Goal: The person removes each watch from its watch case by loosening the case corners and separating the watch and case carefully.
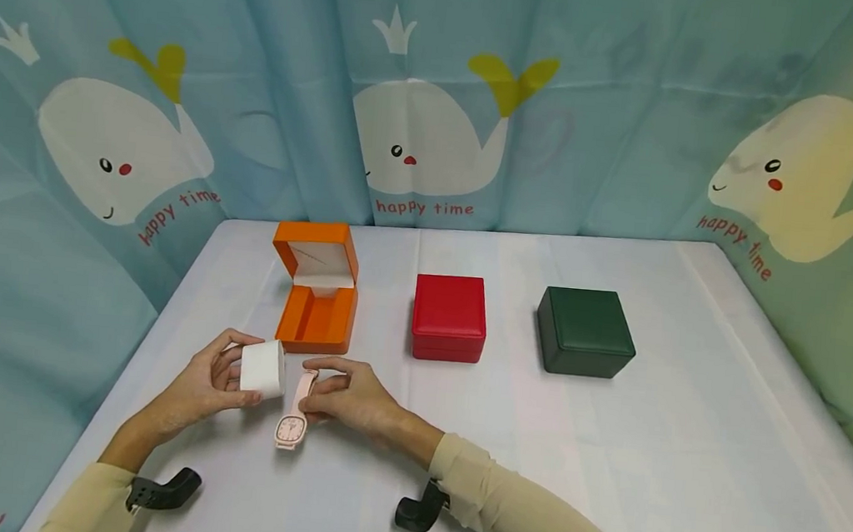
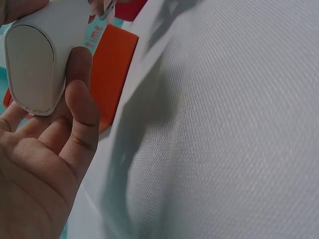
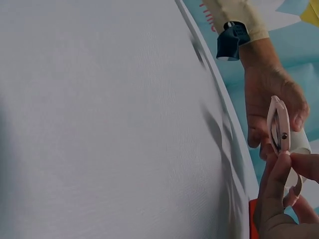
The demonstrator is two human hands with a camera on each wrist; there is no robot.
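My left hand (image 1: pixel 210 378) grips a white watch cushion (image 1: pixel 262 369) between thumb and fingers, above the table. In the left wrist view the cushion (image 2: pixel 32 69) shows a smooth rounded end, with the fingers around its side. Just to its right, my right hand (image 1: pixel 352 396) pinches a pink wristwatch (image 1: pixel 291 429) by its strap, the square-round dial hanging low and facing up. The right wrist view shows the watch (image 3: pixel 280 124) edge-on, its crown visible, apart from the cushion behind it. An orange watch box (image 1: pixel 317 316) stands with its lid up, just beyond both hands.
A shut red box (image 1: pixel 449 318) stands right of the orange one, and a shut dark green box (image 1: pixel 588 333) farther right. All stand on a white-covered table (image 1: pixel 532 450). A blue curtain (image 1: pixel 276 79) with whale prints hangs behind and at the sides.
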